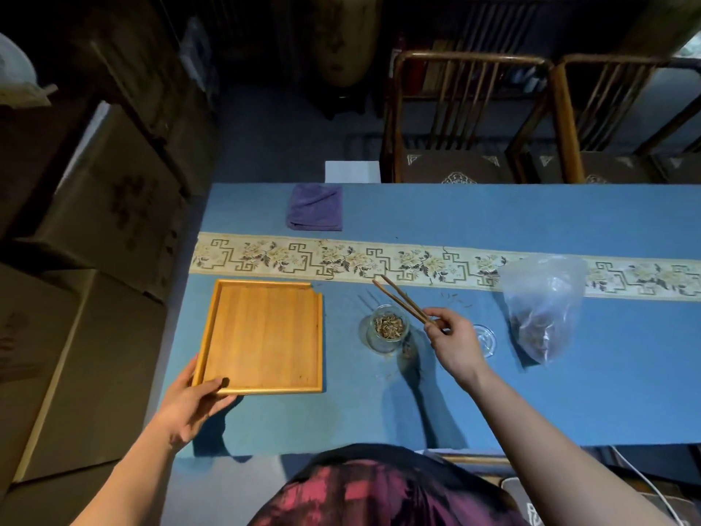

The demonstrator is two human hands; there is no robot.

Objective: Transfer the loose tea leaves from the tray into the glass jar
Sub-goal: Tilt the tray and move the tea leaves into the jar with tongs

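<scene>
A bamboo tray (261, 336) lies flat on the blue tablecloth at the left, its floor bare of leaves. My left hand (193, 402) grips its near left corner, thumb on the rim. Right of the tray stands a small glass jar (387, 328) with tea leaves inside. My right hand (453, 337) holds wooden tongs (402, 299) just right of the jar; their tips point up and left over the patterned runner and hold nothing. A few stray leaves (457, 298) lie on the cloth beyond the hand.
A clear plastic bag of tea (542, 309) sits at the right, and a round glass lid (485, 337) lies partly behind my right hand. A folded purple cloth (315, 207) rests at the far edge. Two wooden chairs (466, 119) stand beyond the table; cardboard boxes (95, 229) are at the left.
</scene>
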